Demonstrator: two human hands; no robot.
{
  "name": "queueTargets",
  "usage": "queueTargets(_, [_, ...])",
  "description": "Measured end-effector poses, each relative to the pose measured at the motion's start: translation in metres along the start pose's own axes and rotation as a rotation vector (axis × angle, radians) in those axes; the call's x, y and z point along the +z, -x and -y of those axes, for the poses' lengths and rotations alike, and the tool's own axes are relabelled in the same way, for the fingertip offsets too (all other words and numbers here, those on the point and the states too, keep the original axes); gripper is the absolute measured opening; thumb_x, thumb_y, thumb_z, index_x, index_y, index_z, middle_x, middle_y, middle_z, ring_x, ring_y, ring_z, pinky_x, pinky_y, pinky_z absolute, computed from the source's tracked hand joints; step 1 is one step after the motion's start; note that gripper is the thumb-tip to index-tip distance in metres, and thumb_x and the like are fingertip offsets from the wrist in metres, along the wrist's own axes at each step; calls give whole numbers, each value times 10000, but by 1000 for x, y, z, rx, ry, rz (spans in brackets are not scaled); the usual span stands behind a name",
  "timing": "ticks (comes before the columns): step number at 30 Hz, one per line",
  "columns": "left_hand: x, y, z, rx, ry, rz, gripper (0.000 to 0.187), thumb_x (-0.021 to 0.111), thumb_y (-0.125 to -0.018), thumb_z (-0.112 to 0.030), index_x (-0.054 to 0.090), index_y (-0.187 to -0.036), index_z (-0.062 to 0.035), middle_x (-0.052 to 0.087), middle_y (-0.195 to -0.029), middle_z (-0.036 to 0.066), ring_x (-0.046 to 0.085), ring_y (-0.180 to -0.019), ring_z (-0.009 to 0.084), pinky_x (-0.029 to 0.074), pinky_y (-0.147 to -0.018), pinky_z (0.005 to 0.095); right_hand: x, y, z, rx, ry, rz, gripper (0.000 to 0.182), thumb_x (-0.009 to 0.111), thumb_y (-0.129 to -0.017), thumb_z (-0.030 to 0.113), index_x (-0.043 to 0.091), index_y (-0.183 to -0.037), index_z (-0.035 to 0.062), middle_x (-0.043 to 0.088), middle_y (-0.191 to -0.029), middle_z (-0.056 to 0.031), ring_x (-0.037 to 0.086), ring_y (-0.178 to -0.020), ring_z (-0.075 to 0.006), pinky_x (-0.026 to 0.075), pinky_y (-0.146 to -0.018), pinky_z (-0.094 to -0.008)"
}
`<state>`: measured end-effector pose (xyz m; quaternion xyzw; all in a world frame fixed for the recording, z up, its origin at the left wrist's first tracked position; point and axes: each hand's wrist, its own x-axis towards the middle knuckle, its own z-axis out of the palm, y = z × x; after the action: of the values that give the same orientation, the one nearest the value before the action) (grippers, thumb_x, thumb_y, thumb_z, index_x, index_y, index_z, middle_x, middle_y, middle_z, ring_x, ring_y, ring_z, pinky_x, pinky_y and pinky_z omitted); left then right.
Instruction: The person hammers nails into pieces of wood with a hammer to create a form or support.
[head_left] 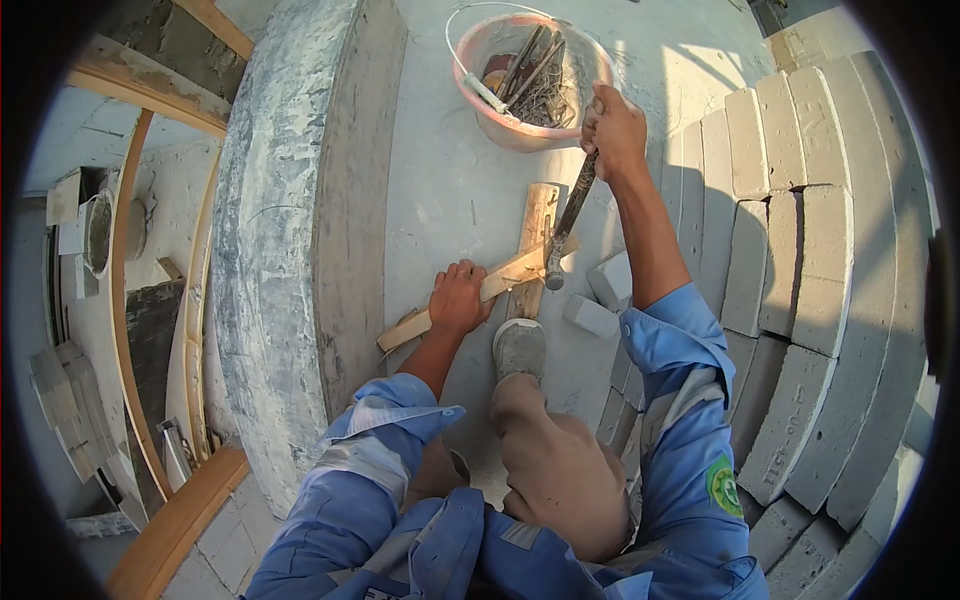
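My left hand [459, 298] is closed around a strip of wood [408, 330] that lies slantwise across a second piece of wood [541, 208] on the floor. Raised in my right hand [613, 133] is a hammer [575, 205], gripped near the end of its handle, with its head low over the spot where the two pieces cross. My shoe [519, 348] is right at the near end of the second piece. A small nail [473, 211] lies on the floor beyond my left hand.
A bucket [540, 136] holding metal rods and wire stands ahead. Grey blocks [820, 270] are stacked along the right, with broken block pieces [592, 315] beside my shoe. On the left rises a concrete wall [290, 200]; past it are wooden boards [170, 530].
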<state>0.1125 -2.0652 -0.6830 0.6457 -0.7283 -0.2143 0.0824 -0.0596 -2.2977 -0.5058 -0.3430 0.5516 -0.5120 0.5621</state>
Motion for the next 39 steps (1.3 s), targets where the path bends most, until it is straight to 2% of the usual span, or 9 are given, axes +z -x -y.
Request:
queueTargets(2, [2,-1,2,-14,6,28,469,768,-749,-343,610,-1111,-90,568,-1139,121,556,-1059,291,468,-861,413,0,-5,-6,8,19,-36,349,581,-951,269,408,-687,119,358,-531,18,323,-434,-106,285,-408,-280])
queueTargets(9, [-4,-8,1,-77,43,121,456,766,-753,-328,610,-1113,-95,578,-1083,125,558,-1043,302,474,-881,426,-33,224,-76,-843,222,326,375,585,-908,88,392,-588,58,443,-532,-21,368,-481,-87,267,-449,-294])
queueTargets(12, [2,-3,1,-50,50,103,440,759,-756,-340,625,-1094,-92,585,-1066,117,566,-1044,302,480,-877,417,-47,190,-71,-590,77,113,372,576,-914,77,395,-590,65,433,-528,-9,338,-466,-86,257,-439,-285])
queueTargets(21, [-7,-11,1,4,149,52,494,763,-756,-382,638,-1125,-77,601,-1071,122,580,-1017,296,478,-890,413,-87,223,-33,-527,-150,229,363,544,-955,117,377,-637,64,379,-507,-8,314,-457,-87,239,-409,-277])
queueTargets(23, [-12,-9,-7,161,137,-264,546,737,-778,-454,636,-1148,-65,613,-1050,133,580,-1014,305,468,-876,400,-91,228,-26,-521,-160,261,355,547,-952,118,384,-642,59,376,-506,-6,313,-444,-91,241,-403,-280])
queueTargets(26, [-46,-22,-41,138,417,-285,596,671,-825,-563,660,-1122,-47,645,-969,100,601,-885,265,464,-802,379,-85,233,-15,-526,-188,294,371,565,-944,133,382,-628,64,388,-498,-9,316,-425,-99,246,-400,-281])
queueTargets(27, [-45,-26,-50,147,416,-279,596,671,-825,-563,660,-1122,-47,645,-969,100,601,-885,265,464,-802,379,-83,233,-10,-531,-206,320,374,578,-931,136,386,-617,66,397,-492,-13,323,-415,-109,247,-399,-284])
queueTargets(30, [-47,-34,-70,-587,1013,448,507,566,-936,-545,737,-982,-70,639,-811,3,533,-676,115,414,-661,268,-74,238,0,-552,-211,384,376,600,-905,138,395,-596,69,410,-481,-22,339,-400,-127,249,-397,-290])
queueTargets(39, [-92,-47,-97,-372,1434,231,513,542,-977,-478,736,-1002,-5,634,-841,26,517,-756,95,420,-651,241,-67,241,-27,-460,-96,436,347,592,-888,59,414,-591,40,407,-487,-16,318,-411,-110,223,-408,-293])
